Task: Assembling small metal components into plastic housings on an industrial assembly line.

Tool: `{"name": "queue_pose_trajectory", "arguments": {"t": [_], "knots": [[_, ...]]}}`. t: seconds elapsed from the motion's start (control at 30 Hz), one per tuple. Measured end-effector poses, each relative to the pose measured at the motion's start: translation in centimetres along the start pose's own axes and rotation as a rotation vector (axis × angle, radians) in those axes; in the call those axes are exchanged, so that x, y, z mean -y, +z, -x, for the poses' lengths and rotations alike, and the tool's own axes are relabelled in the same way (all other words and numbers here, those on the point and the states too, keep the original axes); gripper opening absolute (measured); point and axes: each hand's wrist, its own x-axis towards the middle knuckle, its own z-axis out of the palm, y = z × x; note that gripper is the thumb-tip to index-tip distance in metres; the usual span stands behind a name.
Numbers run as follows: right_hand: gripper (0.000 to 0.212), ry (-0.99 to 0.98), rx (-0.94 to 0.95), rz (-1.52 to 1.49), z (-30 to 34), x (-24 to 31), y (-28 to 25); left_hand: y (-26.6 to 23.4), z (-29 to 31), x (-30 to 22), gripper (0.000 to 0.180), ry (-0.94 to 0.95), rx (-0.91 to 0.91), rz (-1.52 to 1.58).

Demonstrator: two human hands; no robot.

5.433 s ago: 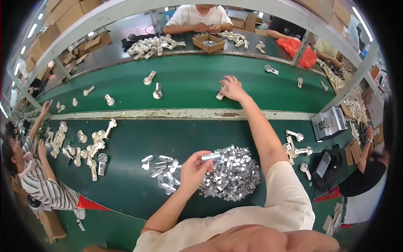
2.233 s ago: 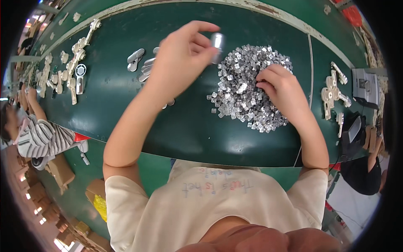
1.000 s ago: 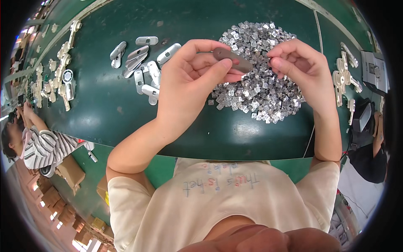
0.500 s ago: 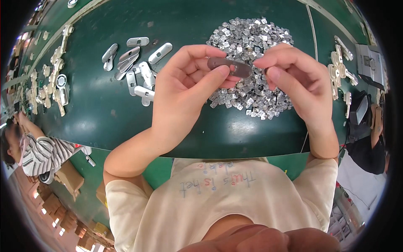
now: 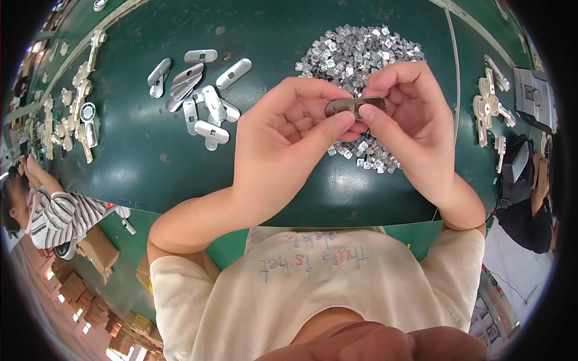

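An oblong metal plate [image 5: 338, 107] with rounded ends, dark in this light, is held up above the table. My left hand [image 5: 288, 123] is closed on its left part, thumb in front and fingers behind. My right hand [image 5: 415, 117] is closed at the plate's middle and right part, its thumb tip against the slot. A small dark metal piece [image 5: 360, 104] shows there, mostly covered by the thumb. Behind and below the hands lies a heap of small square metal pieces [image 5: 343, 54]. To the left lie several silver oblong plates [image 5: 233, 73] with a slot in each.
Cream-coloured handle-like parts [image 5: 81, 90] line the table's left side, and similar parts [image 5: 484, 108] lie at the right. A grey box [image 5: 534, 93] stands at the far right. A person in a striped top [image 5: 69, 216] sits at the left; a dark sleeve [image 5: 527, 222] shows at the right.
Both hands have come together, the left moving right with the plate. My right thumb and the small piece, apart from the plate before, are now against its slot.
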Motion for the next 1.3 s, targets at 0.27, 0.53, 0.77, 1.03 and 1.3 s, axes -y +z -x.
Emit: {"name": "queue_pose_trajectory", "arguments": {"t": [0.27,0.53,0.77,1.03,1.3], "knots": [[0.016,0.146,-0.02,-0.012,0.5,0.3,-0.2,-0.6,-0.3,1.0,0.026,0.116,-0.003,-0.382],[0.031,0.072,0.107,0.403,-5.1,1.8,-3.6,-2.4,-2.1,0.7,0.025,0.048,-0.05,-0.18],[0.059,0.345,-0.425,1.56,-24.9,-2.5,-22.6,-2.6,-2.3,0.6,0.026,0.055,-0.12,-0.187],[0.049,0.54,-0.456,1.714,-31.7,-4.5,-26.2,-3.2,-2.9,0.6,0.026,0.007,-0.171,-0.194],[0.06,0.072,-0.011,1.461,-30.3,0.2,-25.0,-2.7,-3.1,0.3,0.029,-0.011,-0.101,-0.164]]}}
